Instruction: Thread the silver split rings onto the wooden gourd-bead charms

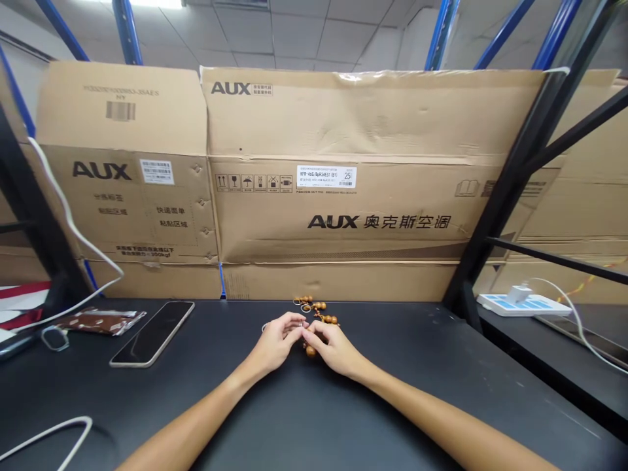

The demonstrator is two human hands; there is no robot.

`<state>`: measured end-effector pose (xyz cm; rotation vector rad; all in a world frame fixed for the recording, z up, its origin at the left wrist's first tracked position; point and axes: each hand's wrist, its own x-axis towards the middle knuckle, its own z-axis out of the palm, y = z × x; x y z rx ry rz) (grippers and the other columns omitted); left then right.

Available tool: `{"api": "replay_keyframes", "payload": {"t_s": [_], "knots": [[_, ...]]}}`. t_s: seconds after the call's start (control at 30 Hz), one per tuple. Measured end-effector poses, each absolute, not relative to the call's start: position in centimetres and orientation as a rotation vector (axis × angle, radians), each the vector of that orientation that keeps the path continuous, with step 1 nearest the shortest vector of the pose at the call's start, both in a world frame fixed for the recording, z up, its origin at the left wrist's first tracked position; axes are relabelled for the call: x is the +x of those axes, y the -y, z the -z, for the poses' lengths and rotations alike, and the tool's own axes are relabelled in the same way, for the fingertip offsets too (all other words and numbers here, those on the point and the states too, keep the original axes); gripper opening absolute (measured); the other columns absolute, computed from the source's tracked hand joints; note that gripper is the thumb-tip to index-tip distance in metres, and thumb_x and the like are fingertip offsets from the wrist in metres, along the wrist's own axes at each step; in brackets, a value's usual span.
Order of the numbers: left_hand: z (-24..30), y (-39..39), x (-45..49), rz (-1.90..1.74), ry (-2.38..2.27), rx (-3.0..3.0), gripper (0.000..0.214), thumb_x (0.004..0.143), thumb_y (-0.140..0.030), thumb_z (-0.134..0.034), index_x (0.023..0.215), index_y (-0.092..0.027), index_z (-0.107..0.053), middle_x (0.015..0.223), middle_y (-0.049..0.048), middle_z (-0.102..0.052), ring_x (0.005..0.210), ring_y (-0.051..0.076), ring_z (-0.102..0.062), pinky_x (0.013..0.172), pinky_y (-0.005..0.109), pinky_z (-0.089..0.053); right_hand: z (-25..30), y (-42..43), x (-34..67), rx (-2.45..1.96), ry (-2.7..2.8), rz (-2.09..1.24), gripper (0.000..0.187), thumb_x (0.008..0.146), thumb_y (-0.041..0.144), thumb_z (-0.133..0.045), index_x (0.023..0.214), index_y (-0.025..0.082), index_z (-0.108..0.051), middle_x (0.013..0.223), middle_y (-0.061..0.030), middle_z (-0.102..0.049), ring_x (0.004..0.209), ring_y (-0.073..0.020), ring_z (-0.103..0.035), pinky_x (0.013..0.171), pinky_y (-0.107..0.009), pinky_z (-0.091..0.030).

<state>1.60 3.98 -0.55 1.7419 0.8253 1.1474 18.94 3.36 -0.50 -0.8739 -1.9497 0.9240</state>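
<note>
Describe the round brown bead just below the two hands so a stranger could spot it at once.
Over the black tabletop, before the cardboard, find where the left hand and right hand come closest. Just below in the picture is a round brown bead. It's the lowest one; the other brown beads show higher, toward the cardboard.

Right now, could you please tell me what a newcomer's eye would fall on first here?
Probably the AUX cardboard, standing like a wall behind the black table. Next come the left hand and right hand, fingertips close together near the table's middle, with brown beads beside and behind them. A dark-screened phone lies to their left.
</note>
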Motion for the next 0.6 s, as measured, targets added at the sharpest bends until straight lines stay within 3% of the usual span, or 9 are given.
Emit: {"api": "replay_keyframes", "payload": {"t_s": [0.13, 0.3, 0.43, 0.6], "knots": [[0.45, -3.98, 1.57, -1.176, -0.822, 1.717, 0.027, 0.084, -0.034, -0.059, 0.105, -0.016, -0.058, 0.105, 0.01, -0.067, 0.1, 0.021, -0.064, 0.091, 0.035, -0.049, 0.99, -3.64, 18.53, -0.784, 1.769, -1.203, 0.033, 0.086, 0.049, -0.054, 0.075, 0.018, -0.051, 0.072, -0.0002, -0.063, 0.06, -0.0122, -0.06, 0.057, -0.023, -0.044], [0.3, -3.92, 1.56, -1.174, -0.816, 1.725, 0.027, 0.084, -0.033, -0.058, 0.106, -0.016, -0.058, 0.106, 0.0106, -0.067, 0.1, 0.021, -0.064, 0.091, 0.036, -0.049, 1.27, -4.02, 18.4, -0.79, 1.675, -1.381, 0.037, 0.083, 0.054, -0.054, 0.08, 0.018, -0.047, 0.067, 0.0003, -0.064, 0.048, -0.0115, -0.06, 0.042, -0.019, -0.034], [0.22, -3.82, 1.59, -1.176, -0.823, 1.735, 0.026, 0.085, -0.032, -0.058, 0.106, -0.017, -0.059, 0.108, 0.0106, -0.067, 0.101, 0.022, -0.063, 0.091, 0.035, -0.049, 1.15, -3.89, 18.46, -0.81, 1.734, -1.351, 0.036, 0.085, 0.052, -0.053, 0.077, 0.017, -0.049, 0.063, 0.0013, -0.061, 0.045, -0.0103, -0.058, 0.041, -0.019, -0.033], [0.14, -3.69, 1.54, -1.159, -0.866, 1.762, 0.027, 0.085, -0.034, -0.058, 0.104, -0.017, -0.06, 0.104, 0.0097, -0.069, 0.099, 0.022, -0.065, 0.088, 0.033, -0.05, 0.69, -3.12, 18.35, -0.844, 1.86, -1.16, 0.032, 0.088, 0.047, -0.049, 0.077, 0.017, -0.054, 0.066, 0.0008, -0.059, 0.05, -0.0109, -0.055, 0.052, -0.023, -0.043]]}}
